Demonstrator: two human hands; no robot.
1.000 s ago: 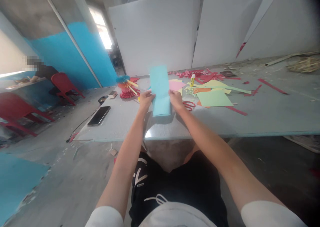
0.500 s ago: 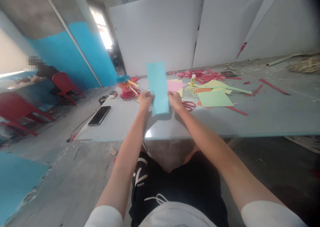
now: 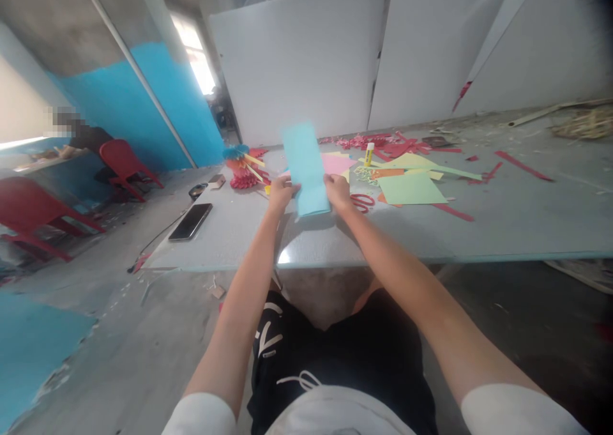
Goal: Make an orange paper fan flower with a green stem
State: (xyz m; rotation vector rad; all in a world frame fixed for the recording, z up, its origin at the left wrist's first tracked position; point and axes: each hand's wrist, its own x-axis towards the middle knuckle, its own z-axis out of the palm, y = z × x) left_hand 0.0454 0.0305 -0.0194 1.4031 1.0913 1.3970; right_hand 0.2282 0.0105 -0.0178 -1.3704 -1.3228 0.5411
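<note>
Left hand (image 3: 282, 194) and right hand (image 3: 338, 192) pinch opposite edges of the blue paper (image 3: 305, 170), fingers closed; even pressure keeps it flat. Scissors (image 3: 363, 202) lie just beyond right hand.

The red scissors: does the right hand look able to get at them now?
Probably yes: the right hand is close to the red scissors, with nothing between them, though it must first release the blue paper.

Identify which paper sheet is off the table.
The light blue sheet, held up between the left hand and right hand. The pink sheet and pale green sheet lie flat on the table.
</note>
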